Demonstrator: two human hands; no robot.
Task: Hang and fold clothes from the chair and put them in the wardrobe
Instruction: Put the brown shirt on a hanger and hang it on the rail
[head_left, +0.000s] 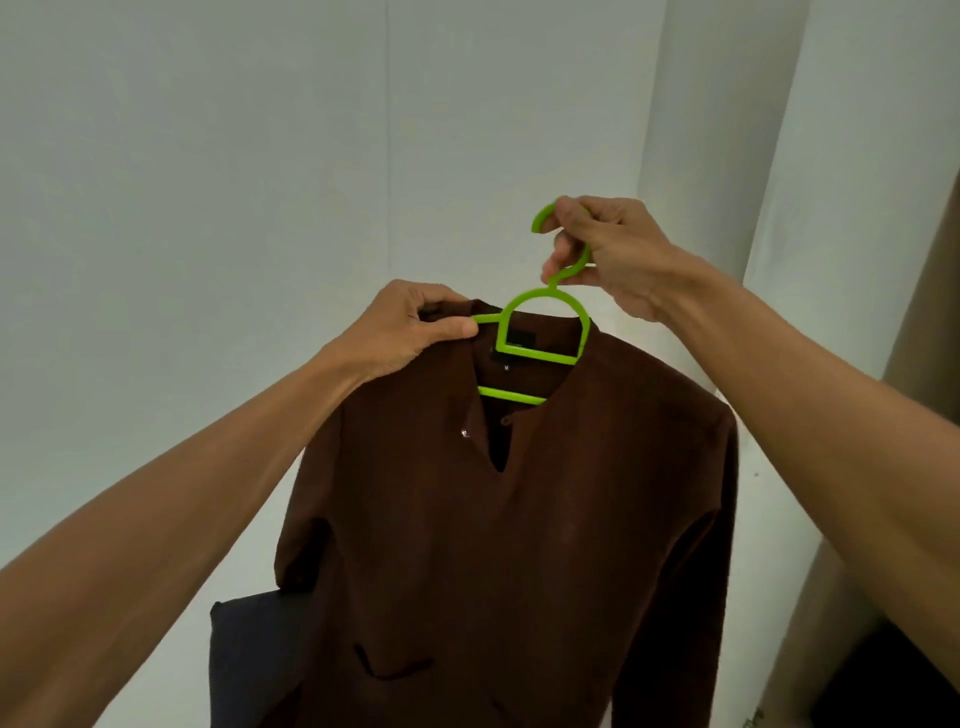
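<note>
A dark brown long-sleeved shirt (498, 545) hangs on a bright green plastic hanger (535, 332), held up in front of a white wardrobe interior (260, 182). My right hand (608, 254) grips the hanger's hook from the right. My left hand (410, 332) pinches the shirt's collar and left shoulder against the hanger's arm. The shirt's neck slit is open, and the hanger's lower bar shows inside it. The shirt's hem is cut off by the bottom of the frame.
A folded dark grey garment (249, 660) lies on the white wardrobe floor at lower left, partly behind the shirt. A white side panel (727, 130) stands at the right, with a beige edge (924, 338) beyond it.
</note>
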